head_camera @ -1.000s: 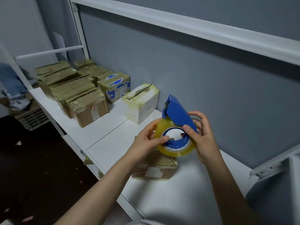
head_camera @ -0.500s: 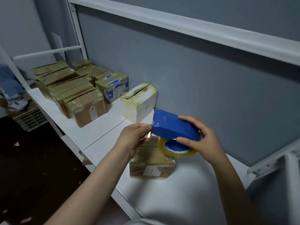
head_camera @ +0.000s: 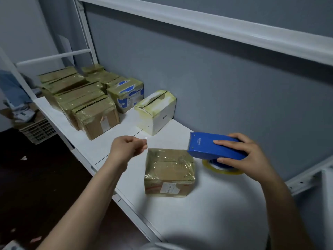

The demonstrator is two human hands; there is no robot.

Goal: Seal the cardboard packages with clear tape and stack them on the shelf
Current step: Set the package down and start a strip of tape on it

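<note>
Holding a blue tape dispenser (head_camera: 214,147) low over the shelf, the right hand (head_camera: 247,154) has its fingers curled round the casing from the right. The tape roll (head_camera: 222,169), yellowish on a blue core, sits under the casing. Whether it touches the shelf board (head_camera: 207,217) cannot be told.

Left hand (head_camera: 126,147) is raised over the board, left of the package. Its fingertips are pinched together on a small glinting end of clear tape (head_camera: 145,140). The strip between hand and dispenser is too faint to trace.

The package (head_camera: 169,171) is brown cardboard under glossy tape, with a white label on the near face. It rests on the white board between the two hands. The dispenser's front end hangs over its far right corner.

Further left along the same board:
- A white box (head_camera: 156,111) with yellowed tape stands against the grey wall (head_camera: 225,82).
- A box with blue markings (head_camera: 126,95) is just beyond it.
- A tight row of brown taped boxes (head_camera: 93,114) lies beside that.

A pale slatted crate (head_camera: 37,131) stands on the dark floor beyond the shelf's left end.
</note>
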